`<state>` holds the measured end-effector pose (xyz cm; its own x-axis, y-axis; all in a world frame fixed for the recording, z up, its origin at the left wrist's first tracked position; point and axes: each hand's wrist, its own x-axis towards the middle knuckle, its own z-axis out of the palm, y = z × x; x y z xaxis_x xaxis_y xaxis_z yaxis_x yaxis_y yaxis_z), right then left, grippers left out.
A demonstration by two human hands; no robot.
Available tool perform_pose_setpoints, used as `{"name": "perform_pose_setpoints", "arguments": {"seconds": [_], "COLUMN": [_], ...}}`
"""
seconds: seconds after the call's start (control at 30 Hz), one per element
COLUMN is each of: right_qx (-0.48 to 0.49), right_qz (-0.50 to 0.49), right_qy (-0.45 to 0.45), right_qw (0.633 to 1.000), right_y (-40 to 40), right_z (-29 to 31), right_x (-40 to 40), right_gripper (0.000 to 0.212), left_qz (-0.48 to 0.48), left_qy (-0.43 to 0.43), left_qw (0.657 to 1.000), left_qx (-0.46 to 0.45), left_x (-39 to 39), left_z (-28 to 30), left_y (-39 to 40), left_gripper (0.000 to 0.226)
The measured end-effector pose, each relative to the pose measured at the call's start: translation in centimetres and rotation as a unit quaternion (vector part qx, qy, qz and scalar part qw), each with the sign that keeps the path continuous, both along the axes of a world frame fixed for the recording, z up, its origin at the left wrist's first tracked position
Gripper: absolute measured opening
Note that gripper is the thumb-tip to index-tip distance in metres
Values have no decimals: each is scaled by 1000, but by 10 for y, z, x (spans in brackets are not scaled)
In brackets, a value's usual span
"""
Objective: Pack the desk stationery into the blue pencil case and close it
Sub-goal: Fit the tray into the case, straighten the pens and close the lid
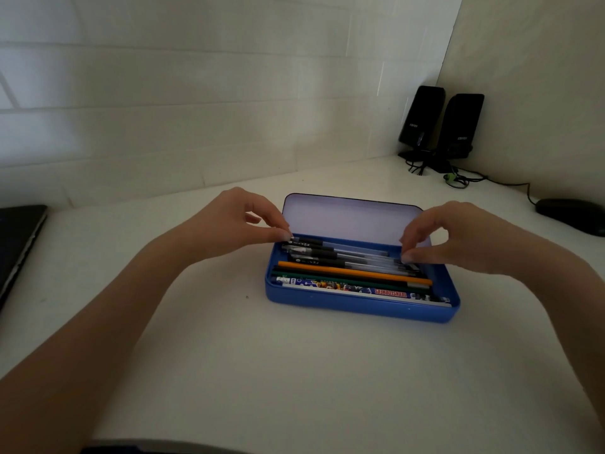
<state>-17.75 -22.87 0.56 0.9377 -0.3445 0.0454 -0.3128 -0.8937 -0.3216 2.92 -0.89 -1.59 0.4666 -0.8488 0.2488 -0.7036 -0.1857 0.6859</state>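
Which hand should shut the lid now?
Probably the right hand. It sits just in front of the open lid, at its right corner. The left hand is at the pens, its fingers pinching a pen tip beside the case.

One blue pencil case (pixel 360 311) on the desk, with one lid (pixel 347 219), standing open. Two hands: left hand (pixel 229 221) at the left end of the case, right hand (pixel 458 237) at the right end. Inside the case, about four clear pens with black caps (pixel 330 252) along the back; exact number hard to tell, because overlapped. In front of the pens, one orange pencil (pixel 353 272), then one dark green pencil (pixel 343 281). At the front wall of the case, one printed ruler (pixel 363 291). Far right behind the case, two black speakers (pixel 422 117). Right of the case, one dark mouse (pixel 569 214). Far left of the case, one laptop (pixel 16 244).
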Motion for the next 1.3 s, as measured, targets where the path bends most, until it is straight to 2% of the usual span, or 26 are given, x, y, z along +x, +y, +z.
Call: {"name": "perform_pose_setpoints", "arguments": {"seconds": [0.27,0.37,0.53,1.03,1.3], "right_qx": [16,21,34,25,28], "right_qz": [18,1,6,8,-13], "right_qy": [15,14,65,29,-20], "right_qw": [1000,1000,997,999,999], "right_y": [-1,-3,-2,9,9], "right_z": [-3,1,3,5,5], "right_x": [1,-3,-6,-2,-1], "right_gripper": [2,9,4,5,11], "left_qz": [1,-15,-28,-42,-46], "left_qy": [-3,-1,-10,0,-1], "left_qw": [1000,1000,999,997,996], "left_qx": [17,22,35,59,75], "left_x": [1,0,0,1,3], "left_z": [-1,1,2,2,2], "left_y": [0,2,2,2,3], "left_gripper": [7,11,16,21,24]}}
